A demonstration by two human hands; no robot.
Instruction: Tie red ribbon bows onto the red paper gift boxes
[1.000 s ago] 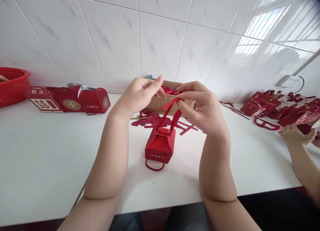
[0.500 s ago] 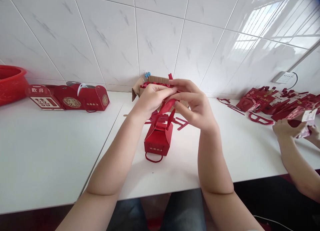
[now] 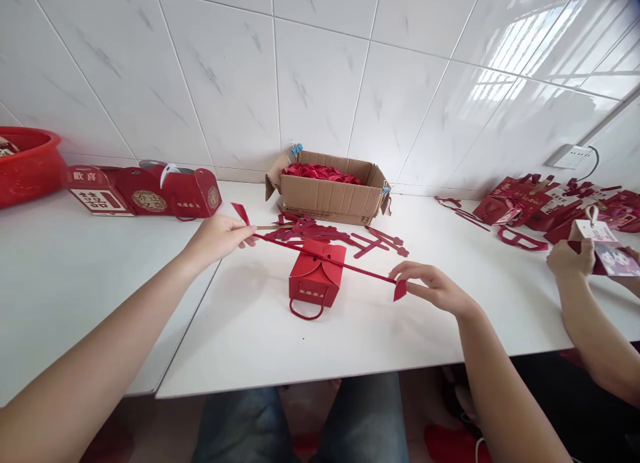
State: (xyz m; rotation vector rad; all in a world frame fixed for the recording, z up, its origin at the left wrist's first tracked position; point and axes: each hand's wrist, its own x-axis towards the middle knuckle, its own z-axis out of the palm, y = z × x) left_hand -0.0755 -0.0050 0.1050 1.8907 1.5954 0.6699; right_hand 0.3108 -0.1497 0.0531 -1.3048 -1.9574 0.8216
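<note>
Head view looks forward, down over table [image 3: 380, 336] toward tiled wall [image 3: 320, 69].

My ribbon [image 3: 370, 273] looked like smooth cloth, the gift box [image 3: 310, 283] smooth paperboard, the carton [image 3: 325, 203] by the surface's [image 3: 375, 336] back edge matt cardboard.

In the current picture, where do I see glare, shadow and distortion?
Head view: bright barred reflection on the tiled wall, upper right; head view: soft shadow on the white table, left of the red gift box; head view: grout lines fan outward, suggesting a wide lens.
</note>
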